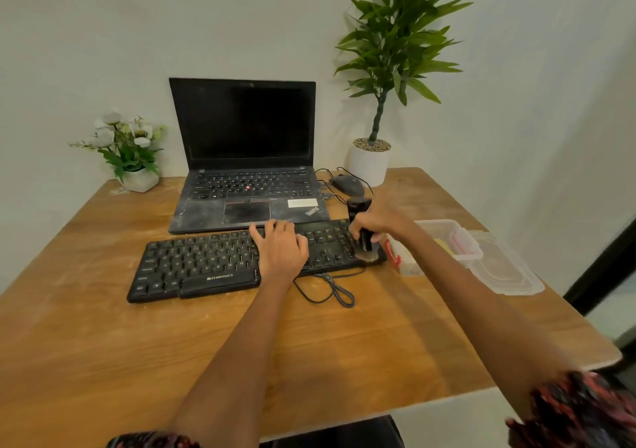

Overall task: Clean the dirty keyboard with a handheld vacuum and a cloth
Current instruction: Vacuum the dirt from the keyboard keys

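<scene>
A black, dusty keyboard [199, 265] lies across the middle of the wooden table [103, 344], its cable [330, 287] looped in front. My left hand [280, 248] rests flat on the keys right of centre, fingers straight. My right hand [377, 222] grips a small black handheld vacuum [359, 213], held upright with its brush nozzle pressed on the keyboard's right end. Something yellow, perhaps the cloth [444, 246], shows inside a clear box.
A dusty open laptop [244, 158] stands behind the keyboard, with a mouse [347, 184] and wires to its right. A clear plastic box [451, 241] and its lid [506, 268] lie at the right. A flower pot [137, 179] and a potted plant [370, 163] stand at the back.
</scene>
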